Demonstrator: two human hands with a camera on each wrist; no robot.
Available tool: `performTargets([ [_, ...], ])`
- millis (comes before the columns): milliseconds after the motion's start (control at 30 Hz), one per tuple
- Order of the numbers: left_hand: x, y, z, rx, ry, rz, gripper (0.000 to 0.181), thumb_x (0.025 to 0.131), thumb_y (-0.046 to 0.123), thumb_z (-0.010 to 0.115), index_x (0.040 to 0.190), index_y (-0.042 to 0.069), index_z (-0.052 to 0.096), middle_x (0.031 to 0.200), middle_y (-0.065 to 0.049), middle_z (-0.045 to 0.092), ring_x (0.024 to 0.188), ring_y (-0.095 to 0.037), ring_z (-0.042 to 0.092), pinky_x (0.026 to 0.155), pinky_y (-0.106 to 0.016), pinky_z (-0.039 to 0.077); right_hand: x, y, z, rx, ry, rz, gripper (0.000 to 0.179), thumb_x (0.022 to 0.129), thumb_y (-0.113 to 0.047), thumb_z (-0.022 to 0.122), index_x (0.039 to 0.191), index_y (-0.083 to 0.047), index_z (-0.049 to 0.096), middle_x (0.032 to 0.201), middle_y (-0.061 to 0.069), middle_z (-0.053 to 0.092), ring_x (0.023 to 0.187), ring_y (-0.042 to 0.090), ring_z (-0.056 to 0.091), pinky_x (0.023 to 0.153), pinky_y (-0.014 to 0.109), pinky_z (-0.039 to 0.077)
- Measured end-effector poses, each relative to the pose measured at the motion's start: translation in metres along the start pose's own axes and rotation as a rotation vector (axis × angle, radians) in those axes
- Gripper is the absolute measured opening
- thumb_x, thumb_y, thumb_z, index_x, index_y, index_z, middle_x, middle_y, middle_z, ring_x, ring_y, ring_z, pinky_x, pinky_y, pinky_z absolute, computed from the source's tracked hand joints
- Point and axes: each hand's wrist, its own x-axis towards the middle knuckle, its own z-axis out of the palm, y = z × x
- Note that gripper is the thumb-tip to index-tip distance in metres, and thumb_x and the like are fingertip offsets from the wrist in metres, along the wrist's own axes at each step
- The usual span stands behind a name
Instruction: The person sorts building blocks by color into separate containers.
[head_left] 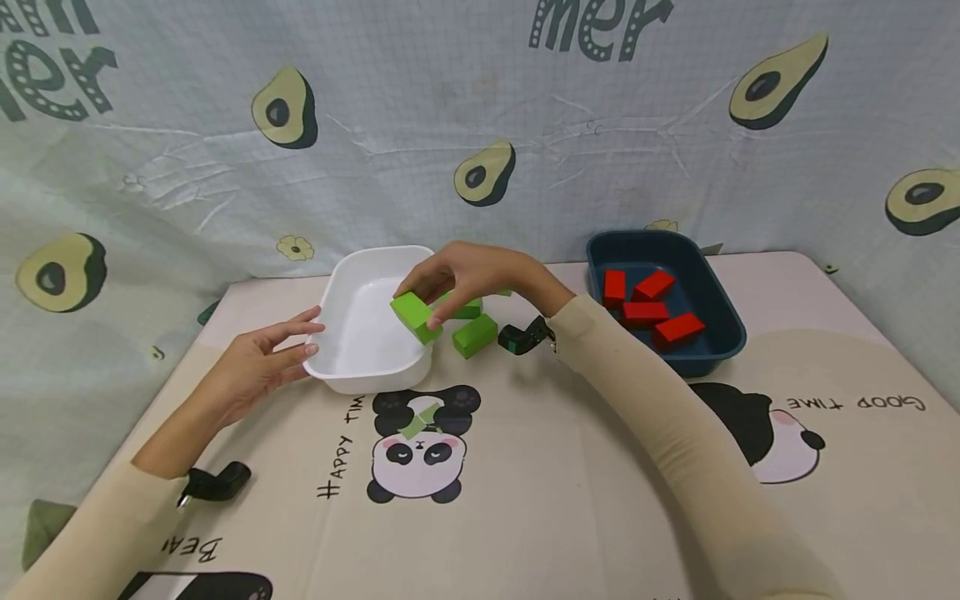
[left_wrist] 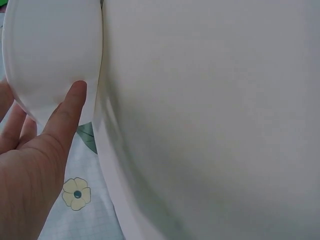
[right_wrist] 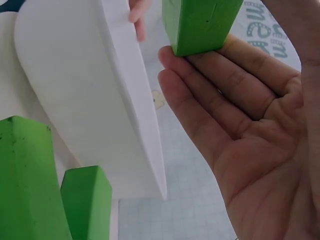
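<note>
My right hand pinches a green block between thumb and fingertips, over the right rim of a white tub. In the right wrist view the held green block rests against the fingertips, beside the tub wall. Below the hand more green blocks lie on the table, right of the tub. My left hand touches the tub's left rim, fingers spread along it. The left wrist view shows that hand's fingers against the tub's outer side.
A dark blue tub holding several red blocks stands at the back right. Behind both tubs hangs a cloth with avocado prints. The tablecloth has printed pandas. Each sleeve carries a black wrist camera.
</note>
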Motion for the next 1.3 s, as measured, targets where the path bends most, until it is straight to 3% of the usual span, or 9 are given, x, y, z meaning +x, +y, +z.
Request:
performTargets([
  [233,0.001,-0.001,0.001,-0.050,-0.018,0.015,0.042,0.095,0.011,0.072,0.136,0.004,0.062,0.170,-0.004,0.019,0.112,0.006,0.061,0.091,-0.026,0.059,0.006,0.004,-0.002,0.042,0.006,0.020,0.057,0.082,-0.017,0.085,0.133,-0.002,0.065,0.124,0.007,0.071,0.114,0.019,0.068,0.105,0.041,0.053],
  [500,0.000,0.002,0.000,-0.032,-0.017,0.004,0.046,0.095,0.014,0.073,0.138,0.004,0.060,0.170,-0.002,0.018,0.113,0.006,0.060,0.091,-0.027,0.058,0.017,0.003,0.001,0.026,0.003,0.032,0.056,0.083,-0.017,0.084,0.134,-0.003,0.065,0.126,0.006,0.070,0.115,0.017,0.067,0.102,0.030,0.054],
  [700,0.000,0.004,-0.001,-0.067,-0.020,-0.019,0.043,0.095,0.012,0.073,0.136,0.006,0.062,0.170,-0.001,0.017,0.112,0.007,0.060,0.091,-0.027,0.059,0.038,0.007,0.000,0.007,-0.019,0.023,0.057,0.084,-0.017,0.084,0.135,-0.002,0.064,0.126,0.006,0.070,0.115,0.015,0.067,0.102,0.028,0.054],
  [867,0.002,0.004,-0.001,-0.044,-0.019,-0.032,0.044,0.095,0.014,0.073,0.136,0.005,0.062,0.170,0.000,0.017,0.113,0.007,0.058,0.092,-0.028,0.058,0.055,0.007,-0.004,-0.005,-0.065,0.011,0.058,0.084,-0.016,0.084,0.135,-0.001,0.063,0.125,0.006,0.071,0.115,0.015,0.067,0.101,0.028,0.054],
  [1133,0.001,0.006,0.000,-0.017,-0.026,-0.056,0.047,0.095,0.015,0.073,0.139,0.003,0.059,0.170,0.000,0.015,0.132,-0.009,0.048,0.092,-0.028,0.058,0.072,0.015,-0.004,0.044,-0.117,0.065,0.059,0.084,-0.015,0.084,0.138,-0.004,0.063,0.127,0.003,0.070,0.117,0.015,0.065,0.104,0.027,0.051],
  [1300,0.001,0.007,0.001,0.014,-0.019,-0.064,0.056,0.096,0.017,0.072,0.144,-0.002,0.051,0.170,0.002,0.014,0.147,-0.029,0.034,0.092,-0.028,0.058,0.082,0.021,-0.003,0.133,-0.154,0.098,0.060,0.084,-0.009,0.081,0.139,-0.001,0.060,0.133,0.007,0.067,0.122,0.017,0.063,0.106,0.028,0.050],
])
